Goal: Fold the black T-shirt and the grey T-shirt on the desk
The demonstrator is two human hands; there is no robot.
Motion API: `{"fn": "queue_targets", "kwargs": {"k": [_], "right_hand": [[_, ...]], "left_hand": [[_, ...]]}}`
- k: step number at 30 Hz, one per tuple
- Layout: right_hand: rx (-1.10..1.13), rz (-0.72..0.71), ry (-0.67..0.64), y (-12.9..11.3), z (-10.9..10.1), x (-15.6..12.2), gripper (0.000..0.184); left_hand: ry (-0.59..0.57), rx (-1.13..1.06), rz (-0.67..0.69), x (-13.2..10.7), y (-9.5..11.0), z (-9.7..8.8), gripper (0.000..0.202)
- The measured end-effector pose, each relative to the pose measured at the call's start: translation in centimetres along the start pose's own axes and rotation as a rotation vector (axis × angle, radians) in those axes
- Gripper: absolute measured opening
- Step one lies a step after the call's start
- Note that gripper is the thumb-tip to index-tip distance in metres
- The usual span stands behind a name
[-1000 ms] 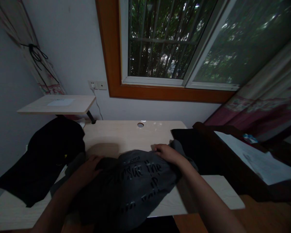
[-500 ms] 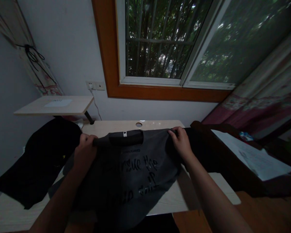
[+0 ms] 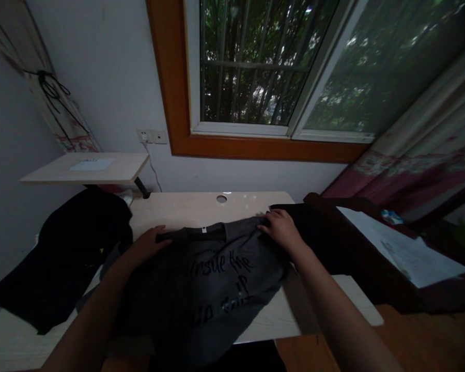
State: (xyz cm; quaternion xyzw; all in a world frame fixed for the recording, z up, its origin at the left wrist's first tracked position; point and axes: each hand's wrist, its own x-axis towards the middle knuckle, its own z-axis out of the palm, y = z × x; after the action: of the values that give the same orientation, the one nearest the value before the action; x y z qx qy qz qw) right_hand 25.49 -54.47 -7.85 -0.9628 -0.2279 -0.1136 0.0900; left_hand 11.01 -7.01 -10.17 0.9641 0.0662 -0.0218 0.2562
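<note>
Grey T-shirt (image 3: 220, 305) lies print-up across the middle of the surface (image 3: 178, 206), collar (image 3: 213, 233) towards the far edge and lower end running past the near one, apparently because the depth won't take its full length. Right hand (image 3: 277, 222) grasps one shoulder between thumb and fingers; left hand (image 3: 151, 243) is at the other, grip or mere rest I cannot tell, the wide spacing seemingly keeping the neckline straight. Black cloth (image 3: 81, 243) sits by the left edge, leaving the middle for the shirt.
</note>
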Motion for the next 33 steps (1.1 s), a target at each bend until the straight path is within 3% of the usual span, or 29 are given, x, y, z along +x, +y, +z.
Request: {"fn": "queue_targets", "kwargs": {"k": [5,8,11,13,16,19,21,23,26,29,33], "right_hand": [[-0.065,0.024,-0.12,1.9,-0.5,0.3,0.019],[-0.017,0.077,-0.204,3.2,-0.9,1.3,0.022],[0.026,0.148,-0.239,3.9,-1.7,3.1,0.03],[0.043,0.213,-0.151,4.0,-2.3,4.5,0.032],[0.132,0.329,0.106,3.6,-3.1,6.5,0.032],[0.274,0.329,0.335,2.8,-3.2,7.6,0.037],[0.342,0.241,0.378,2.1,-2.9,7.5,0.048],[0.382,0.148,0.336,1.1,-2.5,6.8,0.054],[0.415,0.036,0.204,-0.9,-1.7,4.2,0.044],[0.465,-0.048,0.018,-3.5,-0.8,0.4,0.03],[0.482,-0.143,-0.188,-6.7,0.1,-4.9,0.033]], "left_hand": [[-0.167,0.09,-0.118,0.4,-4.1,-2.7,0.027],[-0.097,0.145,-0.188,0.9,-4.9,-4.3,0.018],[0.077,0.195,-0.175,2.1,-3.8,-5.7,0.018],[0.236,0.212,-0.141,3.4,-2.3,-6.4,0.019],[0.49,0.13,-0.036,5.4,0.3,-7.0,0.029],[0.619,0.015,0.145,6.6,2.6,-6.4,0.046],[0.601,-0.031,0.255,6.6,3.8,-5.6,0.056],[0.527,-0.041,0.327,5.9,4.6,-4.5,0.054],[0.368,0.009,0.401,4.1,5.0,-2.9,0.042],[0.237,0.099,0.433,1.9,4.5,-1.2,0.037],[0.158,0.18,0.393,-1.2,2.3,0.4,0.036]]}}
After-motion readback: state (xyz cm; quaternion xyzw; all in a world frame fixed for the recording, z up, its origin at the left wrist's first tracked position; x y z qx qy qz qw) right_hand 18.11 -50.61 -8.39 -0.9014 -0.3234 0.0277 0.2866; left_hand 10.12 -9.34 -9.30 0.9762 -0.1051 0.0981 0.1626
